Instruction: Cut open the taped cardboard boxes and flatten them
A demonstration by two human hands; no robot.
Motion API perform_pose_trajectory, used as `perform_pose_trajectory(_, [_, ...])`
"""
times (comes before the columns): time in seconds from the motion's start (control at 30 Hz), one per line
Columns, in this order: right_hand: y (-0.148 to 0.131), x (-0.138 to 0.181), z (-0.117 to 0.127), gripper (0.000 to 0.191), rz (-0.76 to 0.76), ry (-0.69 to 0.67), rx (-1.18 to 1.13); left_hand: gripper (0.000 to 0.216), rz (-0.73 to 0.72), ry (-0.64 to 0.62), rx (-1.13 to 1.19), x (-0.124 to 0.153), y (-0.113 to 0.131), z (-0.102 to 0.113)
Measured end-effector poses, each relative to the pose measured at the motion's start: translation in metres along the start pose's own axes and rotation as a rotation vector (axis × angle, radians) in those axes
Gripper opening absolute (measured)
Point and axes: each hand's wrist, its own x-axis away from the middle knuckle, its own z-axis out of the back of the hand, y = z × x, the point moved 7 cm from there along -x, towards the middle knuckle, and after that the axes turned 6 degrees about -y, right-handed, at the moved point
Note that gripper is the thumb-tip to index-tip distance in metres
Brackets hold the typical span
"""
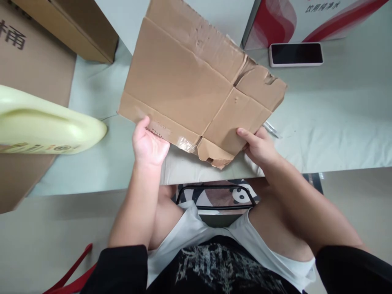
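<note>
A flattened brown cardboard box (183,77), creased and torn at its near edge with clear tape on it, is held up over the pale table (337,122). My left hand (148,145) grips its lower left edge, thumb on top and fingers hidden under the board. My right hand (259,147) grips the lower right edge, thumb lying on the cardboard. The box tilts away from me, its far flaps raised.
A pale yellow plastic jug (45,122) lies at the left over a brown carton (27,61). Another brown box (76,24) stands at the back left. A phone (295,54) lies face up at the back right, before a red and white box (275,20).
</note>
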Motion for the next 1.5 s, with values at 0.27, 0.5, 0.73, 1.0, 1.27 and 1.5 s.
perform_pose_trajectory(0.27, [0.003, 0.001, -0.014, 0.053, 0.004, -0.112, -0.096, 0.012, -0.002, 0.121, 0.000, -0.006, -0.006, 0.019])
perform_pose_trajectory(0.5, [0.008, 0.009, -0.031, 0.057, -0.096, -0.276, -0.041, 0.013, 0.001, 0.124, 0.013, -0.007, -0.005, 0.017])
perform_pose_trajectory(0.73, [0.000, 0.005, -0.028, 0.058, -0.076, -0.207, 0.150, 0.035, -0.009, 0.241, 0.082, 0.000, -0.003, 0.003])
perform_pose_trajectory(1.0, [-0.006, 0.008, -0.022, 0.054, 0.041, -0.192, 0.094, 0.025, 0.020, 0.183, 0.032, -0.001, -0.003, 0.001])
perform_pose_trajectory(1.27, [-0.035, 0.012, 0.018, 0.039, 0.175, 0.158, -0.067, 0.012, 0.054, -0.002, 0.176, 0.002, -0.005, -0.017])
perform_pose_trajectory(1.5, [-0.102, 0.101, 0.108, 0.016, 0.427, 0.680, 0.177, 0.024, 0.138, 0.021, 0.165, 0.007, -0.007, -0.023])
